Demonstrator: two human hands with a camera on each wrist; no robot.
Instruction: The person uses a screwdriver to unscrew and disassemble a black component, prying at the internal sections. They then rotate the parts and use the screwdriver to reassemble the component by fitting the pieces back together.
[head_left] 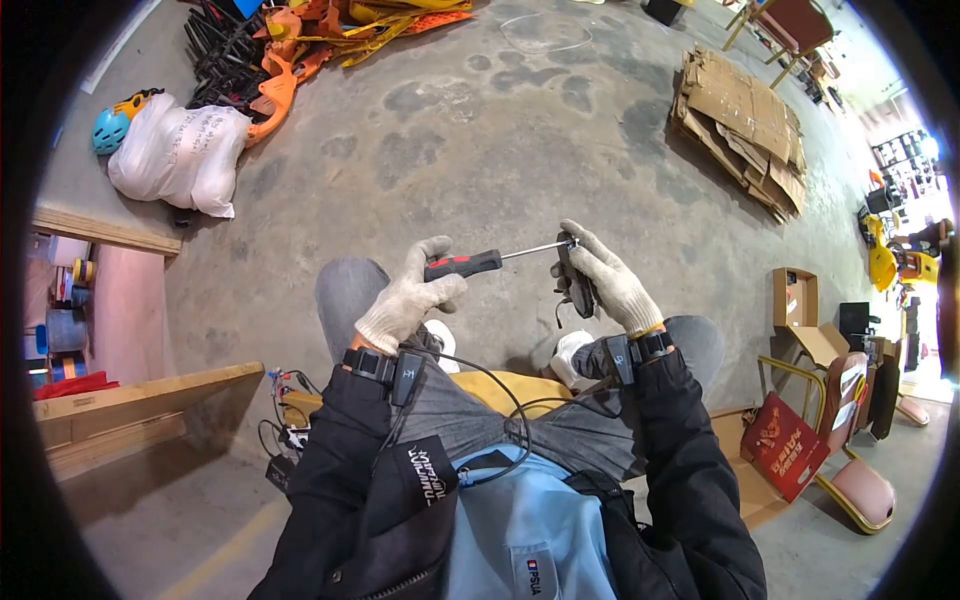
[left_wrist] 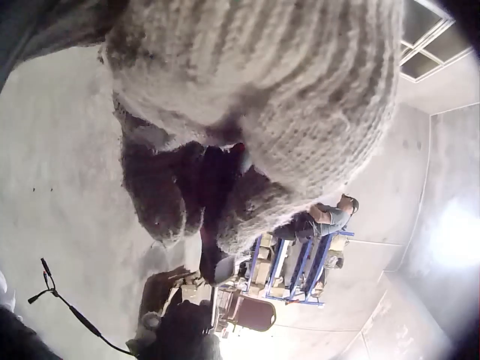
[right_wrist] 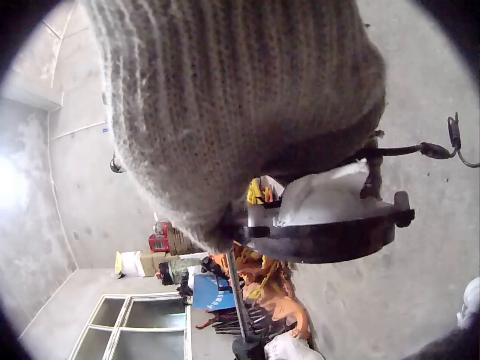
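In the head view my gloved left hand (head_left: pixel 403 296) grips the black-and-red handle of a screwdriver (head_left: pixel 465 265), its metal shaft pointing right. The gloved right hand (head_left: pixel 616 284) holds a dark, rounded part (head_left: pixel 578 286) on edge, fingers along its far side. The screwdriver's tip meets the upper end of this part, close to the right fingertips. Seen from the right wrist, the part (right_wrist: pixel 330 241) has a curved black rim and a pale inside. A short black cable (right_wrist: pixel 433 151) with small plugs trails from it. Left fingers partly hide the handle (left_wrist: pixel 216 259) in the left wrist view.
Flattened cardboard (head_left: pixel 745 125) lies on the concrete floor ahead right. Orange and yellow parts (head_left: pixel 340 30) are heaped ahead left, beside a white sack (head_left: pixel 185 150). A wooden board (head_left: pixel 150 400) stands at the left; an open box (head_left: pixel 795 298) and a red box (head_left: pixel 783 447) at the right.
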